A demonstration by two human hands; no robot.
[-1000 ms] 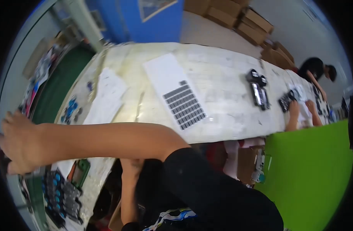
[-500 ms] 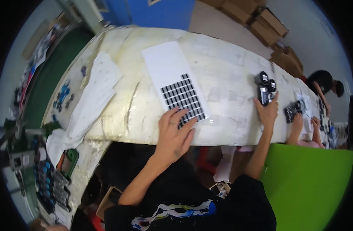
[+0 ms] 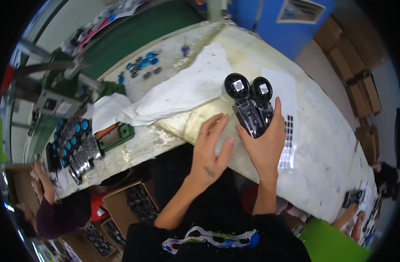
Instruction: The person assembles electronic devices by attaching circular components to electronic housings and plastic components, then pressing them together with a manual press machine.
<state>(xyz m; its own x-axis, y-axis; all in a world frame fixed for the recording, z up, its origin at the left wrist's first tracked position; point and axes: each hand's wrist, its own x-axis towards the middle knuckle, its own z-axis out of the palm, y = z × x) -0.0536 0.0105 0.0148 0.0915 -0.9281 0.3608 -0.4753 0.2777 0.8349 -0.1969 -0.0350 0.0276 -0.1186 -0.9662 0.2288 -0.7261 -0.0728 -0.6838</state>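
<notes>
My right hand [image 3: 266,146] grips two black round-headed plastic parts [image 3: 251,114] side by side, thumb on one edge and fingers along the other. Each round head carries a small white square, and the glossy bodies point toward me. To their left, my left hand [image 3: 207,157] hovers over the table edge, fingers apart and holding nothing. Behind my right hand lies a white sheet [image 3: 284,87] with rows of small black stickers [image 3: 289,131]; hand and parts hide some of it.
A white cloth [image 3: 182,94] stretches over the table at left. Beyond it lie several blue discs [image 3: 144,62]. A hand press [image 3: 56,102] stands far left, near a green block [image 3: 121,137] and similar black parts [image 3: 80,155]. Co-workers sit at both sides; an open box [image 3: 132,201] is below.
My view has swung left. My right hand has lifted the two black parts and brought them in front of me. My left hand has come off the sticker sheet.
</notes>
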